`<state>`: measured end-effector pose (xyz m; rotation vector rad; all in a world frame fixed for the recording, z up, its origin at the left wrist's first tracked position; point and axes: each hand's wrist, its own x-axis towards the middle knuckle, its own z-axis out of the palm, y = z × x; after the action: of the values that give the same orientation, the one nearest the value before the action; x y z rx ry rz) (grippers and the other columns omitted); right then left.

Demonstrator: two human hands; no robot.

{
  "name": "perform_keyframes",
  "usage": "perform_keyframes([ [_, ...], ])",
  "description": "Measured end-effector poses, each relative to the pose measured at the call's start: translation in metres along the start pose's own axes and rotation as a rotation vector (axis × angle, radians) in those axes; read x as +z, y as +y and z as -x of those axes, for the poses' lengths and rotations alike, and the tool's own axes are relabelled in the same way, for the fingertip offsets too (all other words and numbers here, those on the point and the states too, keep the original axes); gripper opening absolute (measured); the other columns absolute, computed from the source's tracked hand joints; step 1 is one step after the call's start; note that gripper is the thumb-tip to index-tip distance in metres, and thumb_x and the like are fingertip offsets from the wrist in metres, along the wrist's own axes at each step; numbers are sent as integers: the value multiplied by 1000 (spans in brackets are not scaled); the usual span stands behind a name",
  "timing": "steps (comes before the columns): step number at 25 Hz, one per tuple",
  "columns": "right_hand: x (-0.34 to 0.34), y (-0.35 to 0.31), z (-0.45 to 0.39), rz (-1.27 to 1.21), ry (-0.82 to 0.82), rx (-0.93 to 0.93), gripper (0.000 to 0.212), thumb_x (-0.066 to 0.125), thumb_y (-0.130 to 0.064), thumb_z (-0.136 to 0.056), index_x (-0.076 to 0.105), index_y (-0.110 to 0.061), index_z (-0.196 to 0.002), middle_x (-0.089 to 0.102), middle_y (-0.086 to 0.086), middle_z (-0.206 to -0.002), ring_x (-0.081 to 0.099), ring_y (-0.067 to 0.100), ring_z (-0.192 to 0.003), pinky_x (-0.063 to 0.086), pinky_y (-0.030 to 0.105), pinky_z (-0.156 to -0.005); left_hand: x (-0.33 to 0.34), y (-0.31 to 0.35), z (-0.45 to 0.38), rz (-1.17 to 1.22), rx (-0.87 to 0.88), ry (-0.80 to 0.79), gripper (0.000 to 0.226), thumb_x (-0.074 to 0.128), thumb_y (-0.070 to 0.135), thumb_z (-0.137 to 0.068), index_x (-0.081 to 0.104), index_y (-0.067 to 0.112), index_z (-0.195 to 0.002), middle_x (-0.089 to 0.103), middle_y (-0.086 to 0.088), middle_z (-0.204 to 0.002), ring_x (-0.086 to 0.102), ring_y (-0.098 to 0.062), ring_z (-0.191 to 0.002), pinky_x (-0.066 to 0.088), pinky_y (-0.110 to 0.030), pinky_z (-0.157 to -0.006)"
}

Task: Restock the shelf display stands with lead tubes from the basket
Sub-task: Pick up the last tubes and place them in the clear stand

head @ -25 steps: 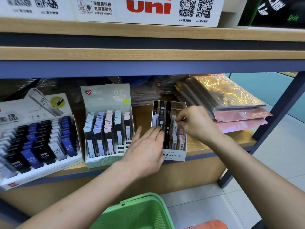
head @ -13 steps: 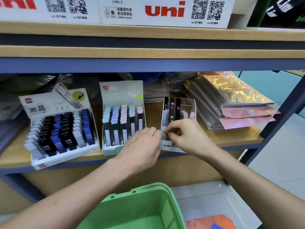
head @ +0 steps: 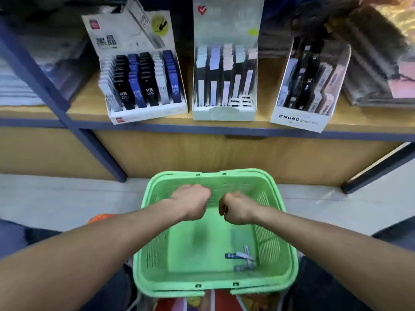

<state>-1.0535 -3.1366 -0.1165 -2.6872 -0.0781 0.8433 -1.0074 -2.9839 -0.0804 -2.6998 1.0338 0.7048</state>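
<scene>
The green basket [head: 272, 221] sits low in front of me, with a few lead tubes [head: 242, 257] lying in its right near corner. My left hand [head: 190, 202] and my right hand [head: 238, 208] hover side by side over the basket's far half, fingers curled under, nothing visible in either. On the shelf stand three displays: a white HB 0.5 stand [head: 125, 32] at left, a pale green 0.7 stand [head: 224, 112] in the middle, and a MONO stand [head: 298, 118] at right.
The wooden shelf [head: 85, 108] has a blue front edge and blue metal posts [head: 36, 72] slanting to the floor. Stacked plastic-wrapped packs [head: 381, 70] lie right of the MONO stand. Pale floor tiles [head: 67, 198] surround the basket.
Both hands left the MONO stand and dropped to the basket. My view tilted down, so the basket's inside and its tubes now show.
</scene>
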Motion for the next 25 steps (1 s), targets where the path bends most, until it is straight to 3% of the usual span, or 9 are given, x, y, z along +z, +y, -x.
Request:
perform_keyframes([
  [3, 32, 8, -6, 128, -122, -9, 32, 53, -3, -90, 69, -16, -114, 66, 8, -122, 64, 27, -110, 55, 38, -92, 27, -10, -2, -4, 29, -68, 23, 46, 2, -88, 57, 10, -107, 62, -11, -98, 56, -27, -80, 39, -34, -61],
  [7, 71, 31, -4, 283, -266, 70, 34, 52, -1, -91, 58, -11, -124, 58, 12, -128, 61, 29, -112, 53, 38, -92, 72, -3, -14, 52, 69, -183, 29, 50, 5, -91, 58, 9, -118, 61, -12, -112, 62, -31, -99, 53, -39, -77],
  [9, 89, 42, -5, 311, -321, 138, 33, 53, -3, -93, 55, -9, -126, 57, 13, -129, 60, 29, -114, 52, 37, -94, 96, 14, -24, 74, 99, -224, 27, 51, 4, -90, 58, 8, -116, 61, -14, -114, 62, -32, -100, 53, -39, -77],
  [12, 117, 53, -17, 264, -358, 209, 36, 66, -19, -94, 56, -7, -126, 60, 14, -127, 62, 30, -114, 51, 36, -92, 127, 46, -41, 98, 152, -279, 14, 55, 5, -91, 58, 8, -104, 62, -14, -108, 62, -32, -92, 49, -37, -70],
  [15, 143, 60, -30, 213, -400, 290, 60, 82, -45, -80, 57, -8, -121, 62, 11, -120, 64, 29, -109, 51, 33, -87, 152, 70, -63, 120, 167, -308, 12, 57, 8, -92, 59, 12, -104, 61, -11, -106, 60, -29, -90, 47, -36, -70],
  [17, 151, 64, -36, 144, -382, 337, 50, 81, -36, -83, 62, -10, -120, 64, 11, -121, 65, 29, -109, 53, 33, -90, 165, 79, -73, 138, 161, -296, 20, 58, 8, -92, 62, 12, -112, 63, -10, -111, 63, -30, -98, 49, -36, -74],
  [20, 158, 74, -45, -10, -295, 405, 26, 64, -18, -94, 63, -9, -119, 64, 11, -122, 64, 29, -111, 52, 34, -92, 187, 93, -89, 225, 149, -253, 27, 66, 16, -90, 64, 12, -117, 64, -10, -116, 62, -31, -106, 43, -34, -74],
  [25, 164, 80, -50, -37, -238, 398, 21, 52, -10, -97, 56, -8, -117, 65, 12, -118, 64, 30, -109, 48, 35, -83, 209, 105, -96, 365, 25, -221, 34, 70, 21, -89, 62, 8, -119, 63, -13, -117, 62, -32, -109, 47, -36, -85],
])
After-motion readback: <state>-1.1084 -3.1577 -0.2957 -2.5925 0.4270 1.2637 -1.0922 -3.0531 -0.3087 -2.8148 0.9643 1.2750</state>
